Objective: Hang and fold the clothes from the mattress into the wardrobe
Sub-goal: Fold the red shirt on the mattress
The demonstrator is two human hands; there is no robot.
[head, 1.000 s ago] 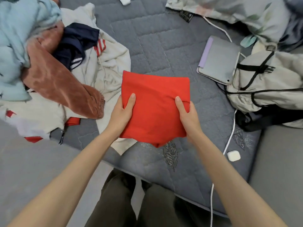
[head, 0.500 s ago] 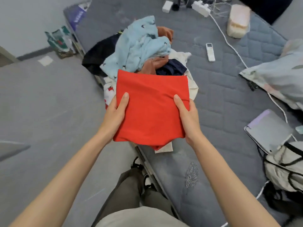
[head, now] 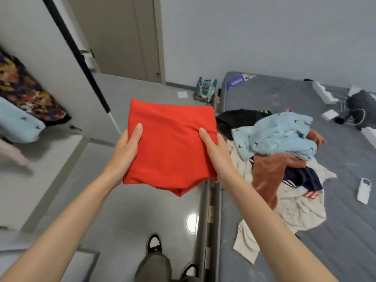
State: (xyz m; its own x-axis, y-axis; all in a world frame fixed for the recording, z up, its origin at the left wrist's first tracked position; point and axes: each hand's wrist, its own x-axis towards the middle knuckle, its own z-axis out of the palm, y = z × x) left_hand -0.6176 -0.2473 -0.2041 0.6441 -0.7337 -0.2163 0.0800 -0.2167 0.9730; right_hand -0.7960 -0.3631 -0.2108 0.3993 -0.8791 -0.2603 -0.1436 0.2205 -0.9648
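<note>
A folded red garment (head: 171,147) is held up in front of me over the grey floor. My left hand (head: 126,153) grips its left edge with the thumb on top, and my right hand (head: 215,151) grips its right edge the same way. To the right, on the grey mattress (head: 345,231), lies a pile of clothes (head: 284,159): a light blue piece on top, a rust-brown one, a navy one and a cream one beneath. At the far left, clothes (head: 26,102) hang inside the open wardrobe, a dark patterned piece and a light blue one.
The wardrobe's white door (head: 67,64) stands open at the left, with a room door (head: 120,37) behind it. A white remote (head: 364,190) lies on the mattress at the right. A green bag (head: 205,89) sits on the floor by the mattress corner. My shoes (head: 154,243) are on the floor below.
I have turned left, away from the mattress and towards the wardrobe. The red garment has stayed in both hands and now hangs over the floor instead of over the clothes pile.
</note>
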